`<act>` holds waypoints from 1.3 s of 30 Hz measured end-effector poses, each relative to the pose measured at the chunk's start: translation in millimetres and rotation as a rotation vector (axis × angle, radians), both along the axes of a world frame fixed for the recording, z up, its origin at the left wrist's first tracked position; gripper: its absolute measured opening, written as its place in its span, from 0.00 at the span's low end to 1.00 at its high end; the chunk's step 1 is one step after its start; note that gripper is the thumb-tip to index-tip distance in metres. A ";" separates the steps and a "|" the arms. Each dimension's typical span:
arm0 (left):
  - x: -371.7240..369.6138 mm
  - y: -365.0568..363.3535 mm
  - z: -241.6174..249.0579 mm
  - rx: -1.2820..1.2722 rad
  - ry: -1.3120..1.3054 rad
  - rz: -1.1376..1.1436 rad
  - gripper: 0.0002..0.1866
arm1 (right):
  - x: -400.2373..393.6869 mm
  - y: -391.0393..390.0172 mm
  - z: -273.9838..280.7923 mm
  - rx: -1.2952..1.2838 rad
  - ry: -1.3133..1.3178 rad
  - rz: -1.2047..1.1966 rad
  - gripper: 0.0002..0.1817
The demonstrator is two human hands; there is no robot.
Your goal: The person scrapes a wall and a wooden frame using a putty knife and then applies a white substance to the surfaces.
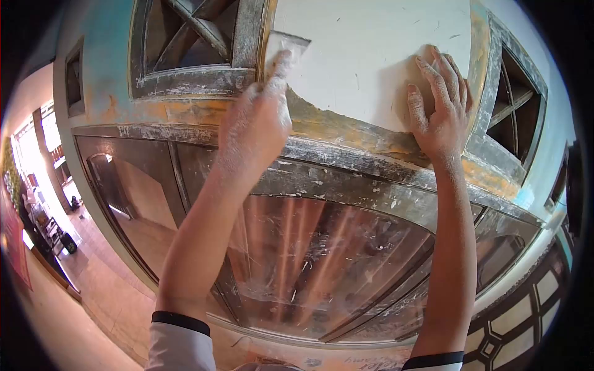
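From where I watched, my left grip was clamped on a scraper, its index finger laid along the back of the blade and white dust coating the knuckles. The handle was hidden inside the palm. The blade stood just above the fingertips, its dark, wide edge uppermost, over the left side of a white panel; I could not tell how hard it pressed. To the right of that grip, my right grip rested on the same panel near its right border, fingers apart, the skin dusty too.

Between and slightly below both grips ran a rough ochre strip, and under it a dark beam flecked with white. Up and to the left of the left grip I had a wooden frame with crossed bars; a similar frame stood right of the right grip. Below both, between the forearms, lay a glass pane with reddish streaks. Far left of the left grip, a tiled floor led toward a bright opening.
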State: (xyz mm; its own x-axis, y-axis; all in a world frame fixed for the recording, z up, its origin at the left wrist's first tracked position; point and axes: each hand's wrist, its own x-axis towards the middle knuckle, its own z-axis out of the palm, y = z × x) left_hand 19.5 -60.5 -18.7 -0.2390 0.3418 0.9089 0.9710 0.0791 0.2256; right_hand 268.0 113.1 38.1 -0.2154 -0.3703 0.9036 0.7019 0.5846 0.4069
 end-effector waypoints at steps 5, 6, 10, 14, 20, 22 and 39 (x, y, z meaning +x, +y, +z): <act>21.0 2.7 -32.5 0.020 0.091 -0.011 0.39 | -1.5 -0.8 -2.3 -0.018 0.015 0.009 0.25; 27.3 -2.0 -15.0 -0.058 0.032 -0.002 0.39 | -1.3 -1.7 -1.4 -0.010 0.020 0.005 0.25; 24.1 8.7 22.4 -0.045 0.053 -0.032 0.38 | -1.1 -3.1 -1.0 -0.027 0.014 0.011 0.25; 36.0 12.1 -16.2 -0.090 -0.002 -0.037 0.38 | -1.2 -3.8 -3.0 -0.057 0.021 0.014 0.25; 38.1 13.7 11.8 -0.070 0.025 -0.026 0.39 | -0.2 -4.0 -2.2 -0.074 0.007 -0.003 0.26; 32.7 20.2 20.1 -0.015 0.113 0.006 0.42 | 1.9 -5.2 -4.7 -0.090 -0.003 0.000 0.26; 48.6 -0.7 -101.6 -0.121 -0.109 0.014 0.40 | 22.0 0.9 -17.8 -0.103 -0.099 -0.024 0.26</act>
State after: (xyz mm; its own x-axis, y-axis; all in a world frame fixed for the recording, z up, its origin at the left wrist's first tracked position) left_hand 68.1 -61.1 -120.3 -0.3391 0.4433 0.8297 0.9400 0.1249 0.3174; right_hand 290.0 113.9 20.3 -0.3135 -0.2702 0.9103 0.6756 0.6102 0.4138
